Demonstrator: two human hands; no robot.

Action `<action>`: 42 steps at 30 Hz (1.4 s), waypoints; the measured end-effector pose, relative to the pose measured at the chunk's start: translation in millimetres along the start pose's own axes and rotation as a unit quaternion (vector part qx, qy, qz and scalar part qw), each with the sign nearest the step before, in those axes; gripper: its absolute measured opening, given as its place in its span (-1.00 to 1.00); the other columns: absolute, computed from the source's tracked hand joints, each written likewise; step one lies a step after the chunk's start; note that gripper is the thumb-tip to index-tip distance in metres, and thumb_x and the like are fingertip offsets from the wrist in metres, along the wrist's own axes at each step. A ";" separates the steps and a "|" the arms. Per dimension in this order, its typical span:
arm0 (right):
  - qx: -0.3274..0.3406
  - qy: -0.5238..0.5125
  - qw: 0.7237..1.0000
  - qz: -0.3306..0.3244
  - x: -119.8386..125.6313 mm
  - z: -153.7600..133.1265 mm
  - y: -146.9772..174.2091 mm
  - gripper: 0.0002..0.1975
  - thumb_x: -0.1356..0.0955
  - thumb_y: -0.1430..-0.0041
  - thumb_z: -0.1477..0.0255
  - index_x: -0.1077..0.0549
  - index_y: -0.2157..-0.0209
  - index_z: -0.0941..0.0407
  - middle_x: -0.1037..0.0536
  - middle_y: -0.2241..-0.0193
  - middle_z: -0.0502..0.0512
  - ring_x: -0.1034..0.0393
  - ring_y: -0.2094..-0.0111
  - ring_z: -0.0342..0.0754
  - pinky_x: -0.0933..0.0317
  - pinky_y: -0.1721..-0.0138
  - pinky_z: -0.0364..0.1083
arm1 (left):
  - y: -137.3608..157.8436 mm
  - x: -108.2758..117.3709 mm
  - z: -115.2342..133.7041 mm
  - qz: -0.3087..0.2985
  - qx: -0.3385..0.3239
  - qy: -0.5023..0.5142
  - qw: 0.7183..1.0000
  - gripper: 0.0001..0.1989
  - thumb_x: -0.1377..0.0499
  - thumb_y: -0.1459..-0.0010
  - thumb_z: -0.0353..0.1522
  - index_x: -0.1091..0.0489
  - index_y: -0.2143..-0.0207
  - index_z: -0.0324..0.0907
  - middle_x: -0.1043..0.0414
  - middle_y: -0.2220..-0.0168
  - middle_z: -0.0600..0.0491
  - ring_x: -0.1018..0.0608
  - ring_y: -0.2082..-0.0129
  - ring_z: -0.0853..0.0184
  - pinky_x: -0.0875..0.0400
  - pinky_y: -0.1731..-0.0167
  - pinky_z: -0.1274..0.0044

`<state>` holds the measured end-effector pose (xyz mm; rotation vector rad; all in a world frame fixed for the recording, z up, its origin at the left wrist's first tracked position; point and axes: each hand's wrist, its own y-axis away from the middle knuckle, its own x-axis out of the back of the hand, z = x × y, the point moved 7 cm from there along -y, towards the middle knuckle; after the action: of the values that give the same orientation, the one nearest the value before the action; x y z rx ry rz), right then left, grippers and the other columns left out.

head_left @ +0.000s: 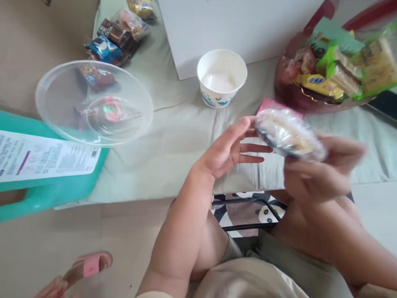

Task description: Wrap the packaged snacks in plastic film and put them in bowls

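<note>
My right hand [323, 170] is closed on a wrapped snack [289, 133] in clear, shiny plastic; motion blurs both. At the snack's left end is my left hand [232, 148], its fingers apart and the thumb and forefinger close to the wrapper. Whether they touch it I cannot tell. A pink packet [268, 105] shows partly behind the snack. Beyond my hands stands a white paper cup [216, 96] with blue-green print, upright on the pale cloth. To its right sits a reddish, see-through bowl [284, 87] full of packaged snacks.
A clear round lid [145, 120] lies at the left, with packets visible through it. Several wrapped snacks [116, 36] lie behind it. A white box [246, 21] stands at the back, a green labelled container [89, 183] at the left edge. Another person's hand [52, 295] is at the lower left.
</note>
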<state>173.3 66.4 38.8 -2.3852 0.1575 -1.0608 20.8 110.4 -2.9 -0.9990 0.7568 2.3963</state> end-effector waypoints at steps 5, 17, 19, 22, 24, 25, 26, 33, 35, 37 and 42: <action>0.170 -0.118 0.977 -0.060 -5.9 -16.8 19.0 -0.83 -0.43 -0.06 0.43 -0.56 0.39 -0.21 -0.59 0.28 -0.01 -0.58 0.09 0.16 -0.42 0.03 0.25 | -3.5 6.3 -12.3 0.079 -0.100 -0.063 0.990 -0.46 -0.57 0.19 -0.23 -0.53 0.12 -0.02 -0.58 0.21 0.06 -0.63 0.27 0.29 -0.56 0.28 0.50; -0.034 0.078 0.985 -0.148 21.0 95.0 28.2 -0.73 -0.36 -0.32 0.37 -0.56 -0.01 0.01 -0.64 0.07 0.22 -0.53 0.04 0.24 -0.32 0.03 0.21 | -8.4 12.2 -7.9 0.165 -0.128 -0.158 0.965 -0.23 -0.60 0.37 -0.27 -0.52 0.01 -0.04 -0.57 0.10 -0.06 -0.67 0.08 0.05 -0.60 0.18 0.36; -0.051 0.090 0.983 -0.155 20.7 95.7 26.9 -0.80 -0.33 -0.36 0.36 -0.58 0.08 -0.01 -0.64 0.11 0.20 -0.52 0.05 0.21 -0.30 0.02 0.19 | -6.6 8.7 -10.8 0.154 -0.108 -0.204 0.961 -0.15 -0.62 0.43 -0.34 -0.53 -0.04 -0.05 -0.58 0.03 -0.10 -0.64 -0.07 -0.03 -0.60 0.05 0.34; -0.058 0.075 0.983 -0.159 23.0 92.5 23.7 -0.81 -0.31 -0.39 0.37 -0.58 0.14 -0.02 -0.66 0.15 0.16 -0.53 0.08 0.18 -0.30 0.01 0.17 | -3.7 15.6 -9.3 0.156 -0.118 -0.272 0.942 -0.12 -0.63 0.39 -0.29 -0.51 -0.09 -0.01 -0.60 0.05 -0.09 -0.66 -0.04 0.01 -0.63 0.08 0.38; -0.052 0.054 0.985 -0.154 25.7 89.1 23.8 -0.81 -0.31 -0.39 0.36 -0.57 0.11 -0.01 -0.67 0.21 0.14 -0.55 0.12 0.15 -0.31 0.02 0.15 | -3.3 25.4 -6.4 0.153 -0.149 -0.300 0.930 -0.05 -0.63 0.37 -0.19 -0.44 -0.16 0.03 -0.61 0.12 -0.04 -0.70 0.07 0.05 -0.65 0.18 0.39; -0.049 0.046 0.987 -0.146 27.3 87.4 24.4 -0.80 -0.30 -0.39 0.36 -0.57 0.09 0.01 -0.67 0.24 0.13 -0.56 0.15 0.13 -0.32 0.03 0.12 | -3.5 30.5 -4.8 0.150 -0.170 -0.315 0.922 -0.04 -0.62 0.33 -0.13 -0.41 -0.18 0.05 -0.61 0.16 -0.02 -0.71 0.12 0.07 -0.65 0.22 0.39; -0.048 0.041 0.989 -0.135 28.8 85.9 25.1 -0.79 -0.30 -0.38 0.35 -0.56 0.08 0.02 -0.67 0.26 0.13 -0.56 0.18 0.11 -0.33 0.08 0.09 | -3.6 35.1 -3.0 0.147 -0.195 -0.334 0.911 -0.06 -0.59 0.27 -0.06 -0.38 -0.20 0.06 -0.61 0.18 0.00 -0.71 0.14 0.08 -0.65 0.24 0.39; -0.129 -0.099 0.977 -0.138 23.4 72.1 25.5 -0.79 -0.29 -0.37 0.29 -0.52 0.16 0.06 -0.52 0.51 -0.01 -0.31 0.55 -0.09 -0.14 0.46 -0.08 | -5.4 38.2 -1.6 0.132 -0.295 -0.503 0.802 -0.21 -0.36 -0.10 0.11 -0.29 -0.29 0.04 -0.62 0.03 -0.09 -0.69 -0.02 0.02 -0.64 0.07 0.30; -0.158 -0.166 0.956 -0.183 15.3 64.1 25.7 -0.77 -0.26 -0.38 0.30 -0.49 0.29 0.08 -0.43 0.59 -0.04 -0.25 0.58 -0.12 -0.11 0.48 -0.10 | -7.4 29.8 -6.7 0.098 -0.285 -0.533 0.790 -0.12 -0.36 -0.10 0.11 -0.21 -0.37 0.04 -0.56 -0.14 -0.14 -0.62 -0.17 -0.04 -0.60 -0.06 0.24; -0.181 -0.217 0.933 -0.223 7.2 56.1 27.1 -0.70 -0.22 -0.39 0.31 -0.43 0.40 0.09 -0.41 0.60 -0.03 -0.26 0.58 -0.13 -0.12 0.47 -0.10 | -8.0 20.3 -12.3 0.065 -0.277 -0.559 0.779 -0.05 -0.38 -0.10 0.08 -0.13 -0.44 0.03 -0.50 -0.24 -0.17 -0.57 -0.24 -0.04 -0.55 -0.15 0.21; -0.180 -0.262 0.909 -0.271 -5.2 41.2 29.3 -0.60 -0.20 -0.42 0.27 -0.35 0.50 0.09 -0.31 0.67 -0.07 -0.19 0.61 -0.17 -0.06 0.48 -0.12 | -5.4 4.7 -19.8 0.032 -0.272 -0.586 0.763 -0.12 -0.38 -0.14 -0.01 -0.17 -0.42 0.01 -0.45 -0.30 -0.16 -0.53 -0.30 0.01 -0.51 -0.24 0.24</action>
<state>202.4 59.9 -2.3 -3.0575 -0.5825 -0.5863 30.9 102.8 -19.7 0.5066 -0.3982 2.6632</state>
